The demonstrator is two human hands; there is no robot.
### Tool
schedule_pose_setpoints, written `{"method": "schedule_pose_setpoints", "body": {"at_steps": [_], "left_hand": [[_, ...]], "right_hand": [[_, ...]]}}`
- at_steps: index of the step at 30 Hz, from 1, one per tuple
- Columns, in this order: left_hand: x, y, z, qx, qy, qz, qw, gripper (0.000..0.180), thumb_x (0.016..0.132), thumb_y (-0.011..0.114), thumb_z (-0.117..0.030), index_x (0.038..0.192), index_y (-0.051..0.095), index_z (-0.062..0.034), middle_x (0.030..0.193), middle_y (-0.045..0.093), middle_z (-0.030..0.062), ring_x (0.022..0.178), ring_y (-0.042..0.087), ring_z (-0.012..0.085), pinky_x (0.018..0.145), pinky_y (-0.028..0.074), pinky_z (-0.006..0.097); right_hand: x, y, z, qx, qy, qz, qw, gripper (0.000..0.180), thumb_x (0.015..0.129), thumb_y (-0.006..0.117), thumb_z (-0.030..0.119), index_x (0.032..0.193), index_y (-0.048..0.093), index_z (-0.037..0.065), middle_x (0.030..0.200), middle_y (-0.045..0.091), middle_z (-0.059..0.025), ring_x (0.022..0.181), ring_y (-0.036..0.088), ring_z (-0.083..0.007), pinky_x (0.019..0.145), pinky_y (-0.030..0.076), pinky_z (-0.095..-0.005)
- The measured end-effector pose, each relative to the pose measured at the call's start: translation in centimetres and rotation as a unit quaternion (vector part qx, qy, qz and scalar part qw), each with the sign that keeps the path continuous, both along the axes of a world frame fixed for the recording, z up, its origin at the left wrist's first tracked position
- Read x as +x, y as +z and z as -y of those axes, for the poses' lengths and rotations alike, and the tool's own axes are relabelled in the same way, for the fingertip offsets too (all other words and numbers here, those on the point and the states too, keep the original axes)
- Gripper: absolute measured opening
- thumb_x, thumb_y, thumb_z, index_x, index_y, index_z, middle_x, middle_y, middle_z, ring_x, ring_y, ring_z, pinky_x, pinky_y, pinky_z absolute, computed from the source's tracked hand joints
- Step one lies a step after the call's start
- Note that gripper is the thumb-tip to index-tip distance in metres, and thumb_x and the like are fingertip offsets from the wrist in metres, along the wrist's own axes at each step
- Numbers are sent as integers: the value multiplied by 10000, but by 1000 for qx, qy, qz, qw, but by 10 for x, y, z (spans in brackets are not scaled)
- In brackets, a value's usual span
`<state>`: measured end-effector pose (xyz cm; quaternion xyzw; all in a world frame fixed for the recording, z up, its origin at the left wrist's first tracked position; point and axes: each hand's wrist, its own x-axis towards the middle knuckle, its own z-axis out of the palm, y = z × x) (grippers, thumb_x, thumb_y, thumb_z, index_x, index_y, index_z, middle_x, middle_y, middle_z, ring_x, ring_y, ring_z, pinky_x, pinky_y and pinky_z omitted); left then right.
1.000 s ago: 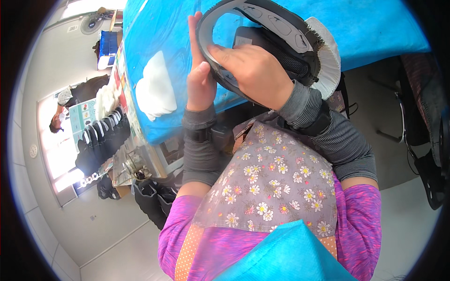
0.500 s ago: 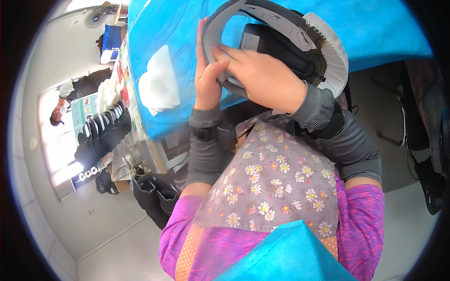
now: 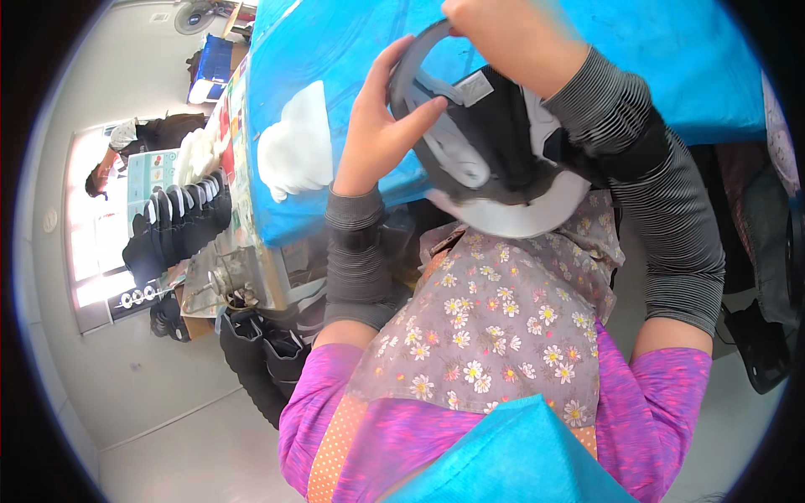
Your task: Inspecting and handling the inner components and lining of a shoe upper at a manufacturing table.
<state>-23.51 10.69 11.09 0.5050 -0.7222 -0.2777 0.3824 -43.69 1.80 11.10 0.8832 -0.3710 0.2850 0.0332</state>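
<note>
Over the near edge of the blue-covered table, I hold what looks like a black and grey shoe upper [image 3: 503,142] with a white strip along its near edge. A pale label shows on its black inside. My left hand [image 3: 381,126] grips the grey curved rim on the left, its thumb inside and fingers outside. At the far end of that rim, the fingers of my right hand [image 3: 520,38] are closed on the edge; part of this hand is blurred. White soft pieces [image 3: 298,147] lie on the table to the left of my left hand.
The blue table cover [image 3: 360,50] spreads beyond the work. To the left, black shoes [image 3: 180,218] line up near a window, and black boots [image 3: 260,352] stand low beside my left arm. A fan [image 3: 194,17] and a blue box [image 3: 211,69] are farther off.
The shoe upper has turned, bringing its white edge from the right side to the near side. My right hand has moved from beside my left hand to the rim's far end.
</note>
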Motion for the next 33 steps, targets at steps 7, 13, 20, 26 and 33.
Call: {"method": "schedule_pose_setpoints", "body": {"at_steps": [7, 13, 20, 26, 33], "left_hand": [[3, 0, 14, 24, 104, 101, 989, 643, 830, 750, -105, 1435, 537, -53, 1166, 695, 118, 1024, 653, 167, 897, 517, 308], [29, 5, 27, 101, 8, 126, 987, 612, 823, 604, 75, 1420, 570, -54, 1243, 695, 115, 1122, 653, 164, 964, 514, 304], [43, 5, 39, 186, -70, 60, 978, 638, 815, 531, 157, 1417, 574, -51, 1338, 641, 120, 1236, 602, 169, 1033, 486, 292], [24, 9, 36, 156, -64, 82, 982, 596, 857, 662, 78, 1430, 559, -52, 1299, 662, 126, 1142, 642, 149, 972, 526, 290], [11, 3, 28, 9, 62, 189, 980, 320, 944, 710, -163, 1219, 698, -1, 844, 700, 35, 749, 583, 69, 674, 490, 245]], "right_hand": [[2, -15, 35, 83, 32, 20, 996, 108, 809, 705, 171, 869, 720, 81, 803, 704, -161, 799, 695, -374, 701, 543, -487], [-6, -25, 33, 88, 66, -26, 994, 107, 816, 633, 102, 863, 728, 85, 788, 700, -167, 785, 694, -384, 699, 551, -488], [-9, -37, 16, 50, 41, -44, 997, 109, 832, 611, 99, 844, 717, 80, 762, 689, -162, 765, 698, -370, 676, 552, -474], [-10, -47, 20, 18, 0, 42, 999, 97, 833, 609, 98, 837, 702, 70, 774, 687, -162, 757, 691, -359, 661, 546, -467], [-6, -49, 19, -4, 5, 60, 998, 92, 828, 608, 93, 852, 695, 74, 775, 674, -145, 744, 678, -361, 654, 536, -479]]}}
